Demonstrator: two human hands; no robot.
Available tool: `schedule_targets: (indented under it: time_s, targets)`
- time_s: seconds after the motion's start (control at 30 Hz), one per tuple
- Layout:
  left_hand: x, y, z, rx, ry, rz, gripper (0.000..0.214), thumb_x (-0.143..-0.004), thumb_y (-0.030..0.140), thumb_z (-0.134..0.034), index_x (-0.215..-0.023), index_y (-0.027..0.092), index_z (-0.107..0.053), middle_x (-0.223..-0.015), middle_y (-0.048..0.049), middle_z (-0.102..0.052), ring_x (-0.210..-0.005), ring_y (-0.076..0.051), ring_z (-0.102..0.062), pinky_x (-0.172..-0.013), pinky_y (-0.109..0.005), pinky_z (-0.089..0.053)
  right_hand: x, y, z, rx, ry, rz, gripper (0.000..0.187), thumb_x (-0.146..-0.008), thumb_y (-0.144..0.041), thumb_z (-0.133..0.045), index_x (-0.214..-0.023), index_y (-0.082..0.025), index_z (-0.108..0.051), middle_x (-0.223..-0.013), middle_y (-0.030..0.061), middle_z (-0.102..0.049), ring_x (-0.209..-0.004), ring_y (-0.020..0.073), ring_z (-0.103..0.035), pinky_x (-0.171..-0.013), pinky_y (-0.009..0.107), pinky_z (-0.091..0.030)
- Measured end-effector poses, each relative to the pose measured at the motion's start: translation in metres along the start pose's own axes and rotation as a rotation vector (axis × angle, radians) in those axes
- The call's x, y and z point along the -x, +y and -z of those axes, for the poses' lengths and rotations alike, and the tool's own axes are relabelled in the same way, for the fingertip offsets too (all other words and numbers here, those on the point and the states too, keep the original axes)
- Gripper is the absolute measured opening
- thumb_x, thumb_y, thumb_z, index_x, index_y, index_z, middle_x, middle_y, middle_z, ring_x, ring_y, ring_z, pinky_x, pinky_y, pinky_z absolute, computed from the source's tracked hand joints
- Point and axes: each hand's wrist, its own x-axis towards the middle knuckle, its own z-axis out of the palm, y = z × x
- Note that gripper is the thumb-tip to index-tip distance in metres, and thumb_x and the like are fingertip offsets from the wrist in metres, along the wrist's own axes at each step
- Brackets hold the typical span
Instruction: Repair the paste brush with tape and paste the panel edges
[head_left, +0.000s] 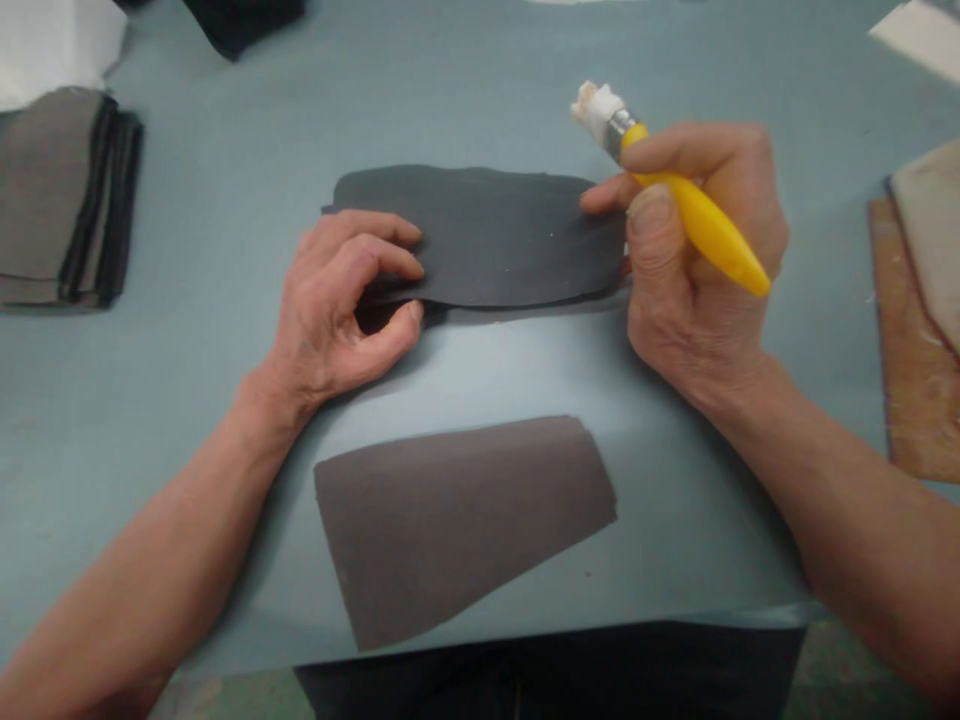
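A dark grey cut piece (487, 235) lies flat in the middle of the blue-grey table (225, 180), with another thin dark layer showing under its near edge. My left hand (341, 300) pinches that piece's left end between thumb and fingers. My right hand (694, 265) is closed around a yellow-handled brush (694, 215) with a metal ferrule and whitish tip pointing up and left; its fingertips also touch the piece's right end. A brownish-grey wedge-shaped piece (457, 520) rests nearer me, untouched.
A stack of grey and black cut pieces (64, 200) sits at the left edge. A brown board (911, 370) with a pale piece (934, 230) on it lies at the right. White material (52, 40) and dark fabric (240, 20) lie at the far left.
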Motion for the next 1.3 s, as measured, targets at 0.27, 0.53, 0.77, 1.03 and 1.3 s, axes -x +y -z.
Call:
schedule_targets:
  time_s: [0.27,0.53,0.77,1.03,1.3]
  targets:
    - [0.002,0.003,0.001,-0.012,-0.032,0.097,0.018,-0.087,0.031,-0.07,-0.101,0.02,-0.066,-0.131,-0.0034,-0.072,-0.126,-0.024,-0.061,-0.117,-0.043,-0.042,0.001,0.001,-0.001,-0.059,0.026,0.081,0.022,-0.11,-0.047,-0.053,-0.125,-0.035,-0.062,-0.111,0.0029,-0.074,-0.098,0.0187,-0.074,-0.092,0.037,-0.061]
    - [0.003,-0.005,-0.002,-0.031,0.108,-0.034,0.031,-0.084,0.042,-0.072,-0.101,0.017,-0.069,-0.127,-0.0102,-0.073,-0.122,-0.028,-0.063,-0.114,-0.05,-0.041,-0.002,0.006,-0.005,-0.052,0.056,0.165,0.019,-0.111,-0.04,-0.049,-0.122,-0.031,-0.062,-0.113,-0.0009,-0.074,-0.097,0.0177,-0.075,-0.093,0.037,-0.063]
    - [0.008,-0.009,-0.005,-0.17,0.392,-0.196,0.041,-0.089,0.052,-0.062,-0.105,0.015,-0.072,-0.112,-0.0092,-0.079,-0.109,-0.027,-0.07,-0.107,-0.049,-0.046,-0.004,0.006,-0.004,0.033,0.051,0.106,0.019,-0.111,-0.046,-0.046,-0.119,-0.035,-0.06,-0.119,0.0006,-0.07,-0.105,0.0207,-0.074,-0.094,0.035,-0.062]
    - [0.013,-0.002,-0.004,-0.261,0.454,-0.209,0.039,-0.093,0.05,-0.059,-0.105,0.015,-0.071,-0.096,-0.0077,-0.078,-0.094,-0.023,-0.071,-0.094,-0.043,-0.053,-0.006,0.009,0.0,0.008,0.015,0.152,0.015,-0.111,-0.039,-0.048,-0.119,-0.029,-0.057,-0.116,0.0015,-0.067,-0.104,0.0178,-0.071,-0.094,0.031,-0.059]
    - [0.059,0.104,0.036,-0.276,-0.218,0.098,0.082,-0.091,0.078,-0.057,-0.139,0.012,-0.061,-0.128,-0.0151,-0.071,-0.118,-0.034,-0.069,-0.102,-0.049,-0.055,-0.007,0.009,0.002,-0.062,0.037,0.234,0.011,-0.109,-0.026,-0.046,-0.11,-0.032,-0.056,-0.111,-0.002,-0.067,-0.098,0.0152,-0.072,-0.096,0.03,-0.059]
